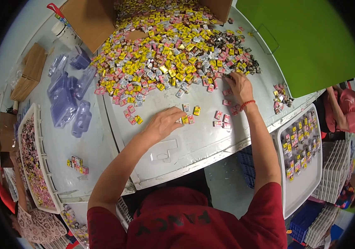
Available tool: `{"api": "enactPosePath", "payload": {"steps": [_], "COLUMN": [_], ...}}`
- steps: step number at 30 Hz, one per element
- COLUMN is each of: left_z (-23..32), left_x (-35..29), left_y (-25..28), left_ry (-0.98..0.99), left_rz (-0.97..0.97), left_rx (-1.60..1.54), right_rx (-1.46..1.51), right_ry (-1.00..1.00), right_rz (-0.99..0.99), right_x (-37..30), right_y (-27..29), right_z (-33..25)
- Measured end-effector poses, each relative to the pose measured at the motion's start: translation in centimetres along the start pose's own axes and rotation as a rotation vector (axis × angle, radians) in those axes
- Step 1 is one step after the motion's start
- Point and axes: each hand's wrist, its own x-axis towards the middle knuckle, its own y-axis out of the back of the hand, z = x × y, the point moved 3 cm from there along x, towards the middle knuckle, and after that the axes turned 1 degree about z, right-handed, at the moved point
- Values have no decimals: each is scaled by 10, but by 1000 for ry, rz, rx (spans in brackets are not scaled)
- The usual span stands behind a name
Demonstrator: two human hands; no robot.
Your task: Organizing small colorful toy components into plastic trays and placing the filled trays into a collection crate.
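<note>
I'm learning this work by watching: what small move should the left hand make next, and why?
Probably the left hand should draw in the little cluster of small packs just beyond its fingertips. They lie within easy reach and apart from the large heap, with a clear plastic piece on the table nearby, while the right hand is over at the heap's edge.

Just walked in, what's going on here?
A person in a red shirt works at a table heaped with small colourful pieces. The left hand is beside a small cluster; the right hand is at the heap's near edge. Whether either hand grips a piece is unclear. A clear plastic shell lies nearby.
</note>
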Motion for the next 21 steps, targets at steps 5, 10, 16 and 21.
{"api": "enactPosePath", "payload": {"steps": [5,10,16,21], "left_z": [6,-4,2,-1], "left_x": [0,3,5,-2], "left_y": [9,0,-4,-2], "left_ry": [-31,-108,-160,-90], "left_rz": [112,78,184,162], "left_rx": [18,77,81,49], "right_rx": [265,196,55,-79], "right_ry": [-284,-394,-141,-107], "right_rz": [63,-277,-195,-271], "right_x": [-5,1,5,-4], "right_y": [20,36,26,27], "right_z": [32,54,39,10]}}
